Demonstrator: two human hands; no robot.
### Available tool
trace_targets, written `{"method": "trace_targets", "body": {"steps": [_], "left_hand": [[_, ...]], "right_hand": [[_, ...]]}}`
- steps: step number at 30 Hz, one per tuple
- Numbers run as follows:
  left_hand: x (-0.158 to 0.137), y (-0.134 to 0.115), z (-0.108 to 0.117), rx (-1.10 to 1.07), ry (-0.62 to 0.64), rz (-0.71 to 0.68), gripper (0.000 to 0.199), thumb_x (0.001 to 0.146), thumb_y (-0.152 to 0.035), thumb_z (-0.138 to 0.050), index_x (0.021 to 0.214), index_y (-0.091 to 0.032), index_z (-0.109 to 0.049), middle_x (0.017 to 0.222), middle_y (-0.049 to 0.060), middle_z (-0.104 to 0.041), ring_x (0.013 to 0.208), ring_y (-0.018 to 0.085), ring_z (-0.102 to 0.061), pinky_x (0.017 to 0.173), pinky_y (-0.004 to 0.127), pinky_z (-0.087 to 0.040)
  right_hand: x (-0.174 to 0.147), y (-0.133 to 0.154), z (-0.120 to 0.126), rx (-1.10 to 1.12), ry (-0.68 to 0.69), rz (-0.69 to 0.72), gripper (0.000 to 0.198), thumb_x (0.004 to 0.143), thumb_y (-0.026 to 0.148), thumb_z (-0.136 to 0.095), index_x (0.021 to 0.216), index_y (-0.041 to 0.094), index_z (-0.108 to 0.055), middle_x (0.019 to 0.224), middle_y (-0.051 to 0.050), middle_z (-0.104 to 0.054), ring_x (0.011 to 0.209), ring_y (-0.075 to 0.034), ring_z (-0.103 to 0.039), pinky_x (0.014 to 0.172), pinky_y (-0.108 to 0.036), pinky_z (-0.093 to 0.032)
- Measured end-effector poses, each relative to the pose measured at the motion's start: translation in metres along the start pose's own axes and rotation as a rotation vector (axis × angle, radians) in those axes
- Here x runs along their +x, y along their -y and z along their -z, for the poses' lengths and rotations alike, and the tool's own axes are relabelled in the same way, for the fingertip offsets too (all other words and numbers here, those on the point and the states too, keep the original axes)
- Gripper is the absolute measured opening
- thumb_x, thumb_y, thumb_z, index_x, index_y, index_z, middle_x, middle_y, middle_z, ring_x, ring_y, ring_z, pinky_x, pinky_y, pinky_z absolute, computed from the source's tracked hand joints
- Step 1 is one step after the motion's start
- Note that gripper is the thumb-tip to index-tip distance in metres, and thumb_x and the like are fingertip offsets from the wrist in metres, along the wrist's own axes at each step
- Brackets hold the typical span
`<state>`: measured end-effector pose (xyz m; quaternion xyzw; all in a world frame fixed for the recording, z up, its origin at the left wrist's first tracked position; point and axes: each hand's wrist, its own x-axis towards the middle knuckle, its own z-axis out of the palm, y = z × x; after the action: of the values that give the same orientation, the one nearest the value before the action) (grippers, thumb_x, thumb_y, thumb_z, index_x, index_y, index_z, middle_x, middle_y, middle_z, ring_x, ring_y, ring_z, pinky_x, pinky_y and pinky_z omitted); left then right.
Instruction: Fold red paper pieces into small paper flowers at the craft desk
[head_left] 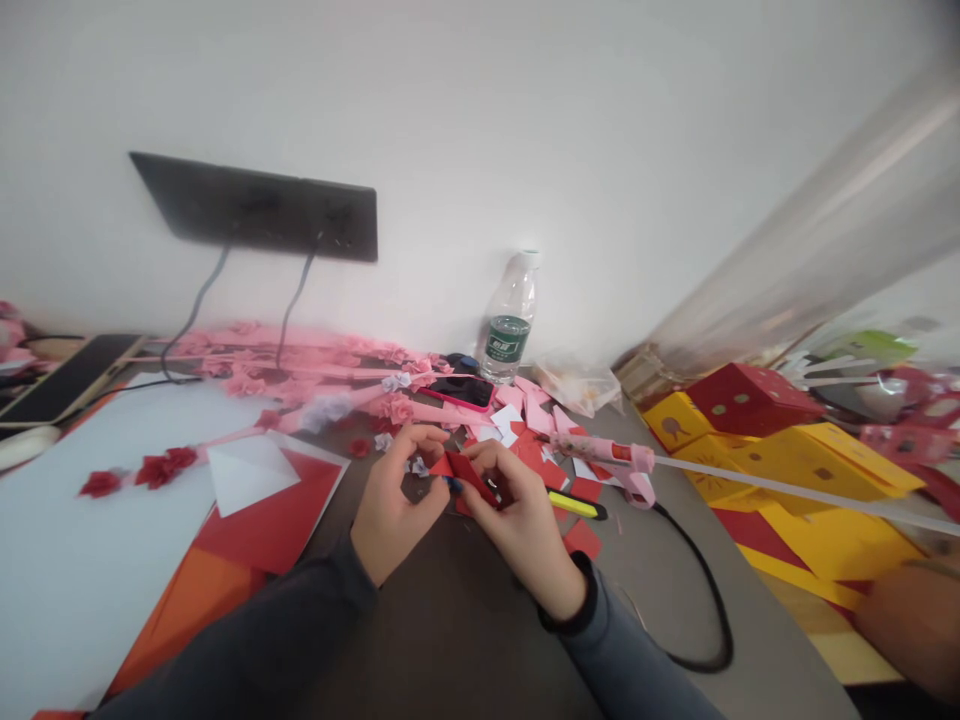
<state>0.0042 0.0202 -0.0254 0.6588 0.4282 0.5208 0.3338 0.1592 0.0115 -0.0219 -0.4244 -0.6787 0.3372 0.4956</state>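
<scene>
A small folded piece of red paper (pixel 474 476) is held between my two hands over the dark grey table (pixel 480 630). My left hand (pixel 399 500) pinches its left end with thumb and fingertips. On the other side, my right hand (pixel 519 515) grips the right part, thumb below and fingers curled over. Something small and blue shows just under the paper; I cannot make out what it is. Right of my hands lie a yellow cutter knife (pixel 576 503) and a pink hot glue gun (pixel 607 452) with a long glue stick in its back.
Pink paper-flower stems (pixel 300 360) lie along the wall. A water bottle (pixel 508 325) stands behind a phone (pixel 461 391). Red and white paper sheets (pixel 292 510) are at left, yellow and red boxes (pixel 757 400) at right. The glue gun's black cord (pixel 716 590) loops across the table.
</scene>
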Motion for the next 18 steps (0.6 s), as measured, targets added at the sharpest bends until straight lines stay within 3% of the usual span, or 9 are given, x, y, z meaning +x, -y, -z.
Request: {"method": "trace_targets", "body": {"steps": [10, 18], "left_hand": [[0.0008, -0.0030, 0.0004, 0.022, 0.024, 0.019, 0.027, 0.074, -0.004, -0.051, 0.094, -0.021, -0.058, 0.083, -0.002, -0.061, 0.080, 0.014, -0.059, 0.075, 0.024, -0.047], [-0.0013, -0.0010, -0.0037, 0.025, 0.000, 0.072, 0.036, 0.072, -0.006, -0.052, 0.105, -0.021, -0.052, 0.083, -0.002, -0.053, 0.078, 0.015, -0.054, 0.075, 0.027, -0.045]], "right_hand": [[-0.0010, -0.0003, 0.0018, -0.151, -0.059, 0.078, 0.016, 0.082, 0.007, -0.054, 0.079, 0.022, -0.050, 0.082, -0.002, -0.060, 0.073, -0.016, -0.058, 0.065, -0.026, -0.045], [-0.0047, -0.0010, -0.0060, -0.167, -0.079, 0.162, 0.022, 0.082, 0.005, -0.057, 0.075, 0.022, -0.044, 0.090, -0.004, -0.062, 0.079, -0.016, -0.061, 0.068, -0.025, -0.047]]}}
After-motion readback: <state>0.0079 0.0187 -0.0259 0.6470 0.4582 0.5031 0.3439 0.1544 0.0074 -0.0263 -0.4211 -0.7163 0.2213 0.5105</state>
